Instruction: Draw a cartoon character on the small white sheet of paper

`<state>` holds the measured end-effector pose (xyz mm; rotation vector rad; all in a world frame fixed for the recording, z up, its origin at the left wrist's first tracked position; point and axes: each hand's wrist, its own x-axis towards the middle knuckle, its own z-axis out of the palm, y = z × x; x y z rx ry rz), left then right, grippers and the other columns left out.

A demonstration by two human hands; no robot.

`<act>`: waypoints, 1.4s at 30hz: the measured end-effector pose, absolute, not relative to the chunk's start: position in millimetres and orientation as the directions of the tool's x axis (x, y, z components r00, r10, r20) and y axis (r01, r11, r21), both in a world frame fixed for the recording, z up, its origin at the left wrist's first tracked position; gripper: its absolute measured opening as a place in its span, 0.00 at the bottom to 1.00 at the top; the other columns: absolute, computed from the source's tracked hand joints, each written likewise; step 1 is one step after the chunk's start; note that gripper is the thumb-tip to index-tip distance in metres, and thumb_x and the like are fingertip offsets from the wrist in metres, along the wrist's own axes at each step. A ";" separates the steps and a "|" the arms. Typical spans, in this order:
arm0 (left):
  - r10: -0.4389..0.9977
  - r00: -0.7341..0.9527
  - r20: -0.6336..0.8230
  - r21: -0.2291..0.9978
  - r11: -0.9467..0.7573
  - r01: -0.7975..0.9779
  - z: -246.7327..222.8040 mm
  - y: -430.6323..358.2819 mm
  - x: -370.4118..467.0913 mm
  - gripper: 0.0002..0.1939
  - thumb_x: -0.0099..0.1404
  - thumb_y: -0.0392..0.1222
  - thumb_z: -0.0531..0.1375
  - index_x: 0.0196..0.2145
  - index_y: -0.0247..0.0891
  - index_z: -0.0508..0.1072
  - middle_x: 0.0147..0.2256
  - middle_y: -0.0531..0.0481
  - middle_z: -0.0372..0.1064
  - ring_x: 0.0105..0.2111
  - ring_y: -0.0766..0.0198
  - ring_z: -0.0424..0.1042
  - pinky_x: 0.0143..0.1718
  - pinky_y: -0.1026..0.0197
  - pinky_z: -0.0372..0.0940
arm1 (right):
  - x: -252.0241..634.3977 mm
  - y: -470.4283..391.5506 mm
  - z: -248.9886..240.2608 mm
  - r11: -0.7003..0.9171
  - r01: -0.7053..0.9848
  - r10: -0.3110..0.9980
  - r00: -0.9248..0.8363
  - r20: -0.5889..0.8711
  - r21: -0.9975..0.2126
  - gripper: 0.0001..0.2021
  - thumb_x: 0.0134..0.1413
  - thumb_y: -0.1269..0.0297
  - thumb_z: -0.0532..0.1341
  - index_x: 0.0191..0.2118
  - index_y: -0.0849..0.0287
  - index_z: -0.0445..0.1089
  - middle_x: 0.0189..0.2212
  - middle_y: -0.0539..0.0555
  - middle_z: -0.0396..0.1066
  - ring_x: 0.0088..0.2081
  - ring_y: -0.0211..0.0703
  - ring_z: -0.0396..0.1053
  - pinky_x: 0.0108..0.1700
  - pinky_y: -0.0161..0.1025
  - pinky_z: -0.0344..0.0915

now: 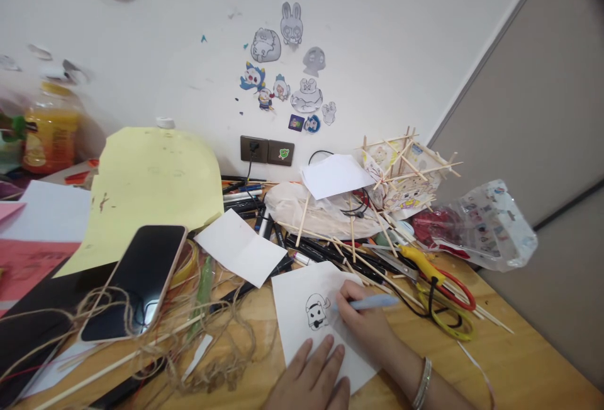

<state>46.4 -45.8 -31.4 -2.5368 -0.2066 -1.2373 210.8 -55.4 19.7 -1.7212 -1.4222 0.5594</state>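
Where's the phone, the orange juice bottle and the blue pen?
Phone [136, 281]: head view, dark screen.
Orange juice bottle [51, 133]: head view, middle of its side.
Blue pen [377, 302]: head view, barrel.

Black-screened rectangular phone [136, 281] left of the grip, rounded yellow paper sheet [155, 177] beyond it, crumpled clear plastic bag [493, 224] to the right

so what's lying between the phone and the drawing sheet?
Not bare: the head view shows a green strip, tangled twine, a black pen and the near corner of a blank card.

Text: none legible | orange bottle [51, 132]: label lettering blurred | red paper [35, 266]: marks too faint to read
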 end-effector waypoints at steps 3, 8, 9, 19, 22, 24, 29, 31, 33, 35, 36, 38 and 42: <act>-0.001 0.620 0.784 -0.209 -0.942 0.263 -30.2 -46.0 45.5 0.05 0.69 0.38 0.53 0.36 0.41 0.68 0.40 0.56 0.74 0.42 0.64 0.71 0.62 0.55 0.39 | 210.3 -55.2 19.3 -0.023 0.593 0.950 0.263 0.167 -0.805 0.15 0.50 0.58 0.51 0.17 0.54 0.50 0.16 0.45 0.53 0.22 0.37 0.53 0.25 0.34 0.54; 0.003 0.614 0.789 -0.199 -0.945 0.260 -28.6 -46.5 46.0 0.08 0.70 0.37 0.52 0.35 0.41 0.69 0.39 0.55 0.74 0.41 0.65 0.71 0.62 0.56 0.39 | 208.6 -55.8 20.4 -0.046 0.569 0.944 0.294 0.151 -0.821 0.14 0.50 0.58 0.50 0.18 0.54 0.50 0.16 0.46 0.54 0.22 0.38 0.54 0.25 0.35 0.55; 0.002 0.607 0.795 -0.195 -0.946 0.260 -29.0 -46.6 46.4 0.08 0.70 0.36 0.51 0.35 0.41 0.69 0.38 0.55 0.74 0.41 0.65 0.72 0.62 0.56 0.40 | 208.7 -55.8 20.8 -0.047 0.581 0.943 0.293 0.155 -0.812 0.14 0.50 0.58 0.50 0.17 0.54 0.50 0.16 0.46 0.54 0.22 0.39 0.55 0.25 0.35 0.55; 0.014 0.592 0.806 -0.175 -0.950 0.261 -34.0 -47.6 48.7 0.07 0.70 0.37 0.52 0.35 0.40 0.69 0.40 0.53 0.73 0.43 0.63 0.71 0.62 0.54 0.42 | 210.7 -56.2 18.2 -0.044 0.589 0.942 0.294 0.163 -0.807 0.14 0.49 0.59 0.50 0.17 0.54 0.48 0.15 0.44 0.51 0.21 0.37 0.53 0.24 0.34 0.51; 0.014 0.596 0.803 -0.173 -0.951 0.255 -32.0 -48.0 47.6 0.08 0.70 0.37 0.52 0.35 0.40 0.70 0.40 0.54 0.74 0.42 0.63 0.71 0.62 0.55 0.42 | 210.3 -56.4 18.3 -0.021 0.578 0.944 0.280 0.174 -0.816 0.14 0.48 0.59 0.50 0.17 0.54 0.49 0.15 0.44 0.51 0.21 0.36 0.52 0.24 0.33 0.51; 0.010 0.598 0.801 -0.176 -0.952 0.252 -31.2 -48.2 46.8 0.08 0.70 0.36 0.52 0.35 0.40 0.69 0.40 0.53 0.74 0.42 0.63 0.71 0.62 0.54 0.41 | 210.1 -56.5 18.3 -0.022 0.568 0.943 0.285 0.172 -0.823 0.13 0.48 0.59 0.50 0.17 0.54 0.49 0.15 0.44 0.51 0.21 0.36 0.52 0.24 0.33 0.51; 0.003 0.603 0.798 -0.185 -0.951 0.249 -33.2 -48.7 46.0 0.06 0.69 0.36 0.52 0.35 0.39 0.69 0.40 0.52 0.73 0.43 0.62 0.70 0.62 0.53 0.42 | 208.8 -57.3 18.3 -0.036 0.535 0.939 0.307 0.155 -0.844 0.13 0.47 0.59 0.50 0.17 0.53 0.48 0.15 0.44 0.50 0.21 0.37 0.52 0.22 0.33 0.51; 0.003 0.611 0.792 -0.187 -0.951 0.247 -34.3 -48.9 45.8 0.06 0.69 0.37 0.53 0.36 0.40 0.68 0.41 0.52 0.73 0.44 0.62 0.70 0.62 0.53 0.42 | 207.5 -57.7 19.6 -0.036 0.517 0.939 0.312 0.149 -0.855 0.13 0.46 0.59 0.50 0.17 0.53 0.48 0.15 0.44 0.50 0.21 0.37 0.52 0.22 0.33 0.51; 0.001 0.619 0.786 -0.193 -0.950 0.247 -34.3 -48.9 45.6 0.06 0.69 0.37 0.53 0.36 0.40 0.68 0.41 0.52 0.73 0.44 0.62 0.70 0.62 0.53 0.41 | 206.0 -58.0 21.4 -0.035 0.506 0.937 0.317 0.149 -0.862 0.13 0.46 0.59 0.50 0.17 0.53 0.48 0.15 0.45 0.50 0.20 0.37 0.52 0.22 0.34 0.51; 0.000 0.628 0.778 -0.199 -0.948 0.247 -33.1 -48.5 45.9 0.06 0.70 0.37 0.52 0.36 0.40 0.69 0.41 0.52 0.73 0.44 0.62 0.70 0.62 0.53 0.40 | 205.0 -58.0 23.0 -0.032 0.499 0.938 0.314 0.146 -0.866 0.12 0.46 0.59 0.50 0.17 0.53 0.48 0.15 0.45 0.51 0.20 0.37 0.52 0.22 0.34 0.52; 0.000 0.627 0.779 -0.201 -0.947 0.249 -32.1 -48.1 46.4 0.06 0.70 0.37 0.52 0.36 0.40 0.69 0.41 0.52 0.73 0.44 0.62 0.70 0.62 0.53 0.40 | 204.9 -58.0 23.4 -0.036 0.497 0.939 0.314 0.141 -0.867 0.12 0.46 0.59 0.50 0.17 0.52 0.48 0.15 0.45 0.51 0.20 0.37 0.52 0.22 0.34 0.52; -0.003 0.615 0.788 -0.201 -0.946 0.253 -29.8 -46.9 47.9 0.07 0.70 0.36 0.52 0.35 0.40 0.69 0.40 0.53 0.74 0.43 0.63 0.71 0.62 0.54 0.41 | 205.5 -58.0 23.2 -0.051 0.495 0.939 0.320 0.127 -0.868 0.12 0.45 0.58 0.50 0.17 0.53 0.48 0.15 0.45 0.50 0.20 0.37 0.52 0.22 0.34 0.52; 0.001 0.573 0.819 -0.183 -0.947 0.263 -24.4 -45.0 48.9 0.10 0.71 0.35 0.50 0.35 0.42 0.69 0.37 0.57 0.75 0.39 0.66 0.72 0.62 0.57 0.41 | 208.0 -58.7 20.9 -0.045 0.480 0.947 0.300 0.115 -0.876 0.14 0.46 0.57 0.52 0.16 0.53 0.49 0.14 0.44 0.51 0.20 0.36 0.52 0.23 0.34 0.53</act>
